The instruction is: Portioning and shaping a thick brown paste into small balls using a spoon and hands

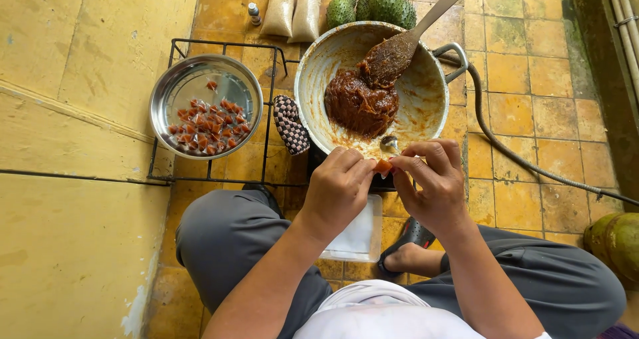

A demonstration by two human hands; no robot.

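Note:
My left hand (336,189) and my right hand (432,182) meet over my lap, both pinching a small orange-brown wrapped sweet (382,167) between the fingertips. Just beyond them stands a big pale wok (426,106) holding a lump of dark brown paste (360,104), with a wooden spatula (406,43) resting in it and a small metal spoon (390,142) near its front rim. To the left, a round steel bowl (174,86) holds several similar wrapped sweets (210,127).
The bowl sits on a black wire rack (219,45). A checked pot holder (291,124) lies between bowl and wok. A clear plastic tray (359,236) lies by my knees. Green spiky fruits (373,5), two filled bags (293,9), a small bottle (253,13) and a hose (519,163) lie on the tiled floor.

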